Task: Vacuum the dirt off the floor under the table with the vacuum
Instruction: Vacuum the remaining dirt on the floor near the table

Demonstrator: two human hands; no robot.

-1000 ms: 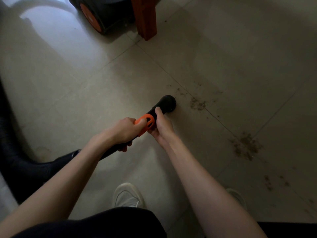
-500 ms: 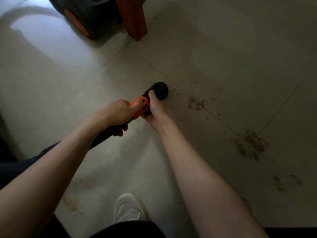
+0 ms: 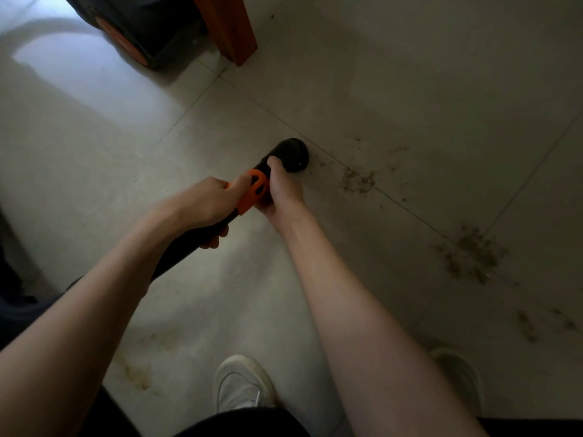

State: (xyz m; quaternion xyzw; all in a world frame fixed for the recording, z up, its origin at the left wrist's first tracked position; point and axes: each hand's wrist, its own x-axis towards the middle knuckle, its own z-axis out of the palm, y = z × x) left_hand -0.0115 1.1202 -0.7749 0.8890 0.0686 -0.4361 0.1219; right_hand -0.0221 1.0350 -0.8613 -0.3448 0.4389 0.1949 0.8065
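Mid-frame: left hand (image 3: 208, 203) wraps the black vacuum wand (image 3: 285, 154) behind its orange collar (image 3: 254, 190); right hand (image 3: 282, 190) grips just ahead, thumb on top. Nozzle mouth down at floor. Dirt patch (image 3: 359, 181) just right of nozzle; bigger patch (image 3: 473, 253) farther right. Vacuum body (image 3: 138, 29) and wooden leg (image 3: 230, 26) at top.

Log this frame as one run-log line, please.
left hand grips vacuum wand | right hand grips nozzle | nearest dirt beside nozzle, unvacuumed
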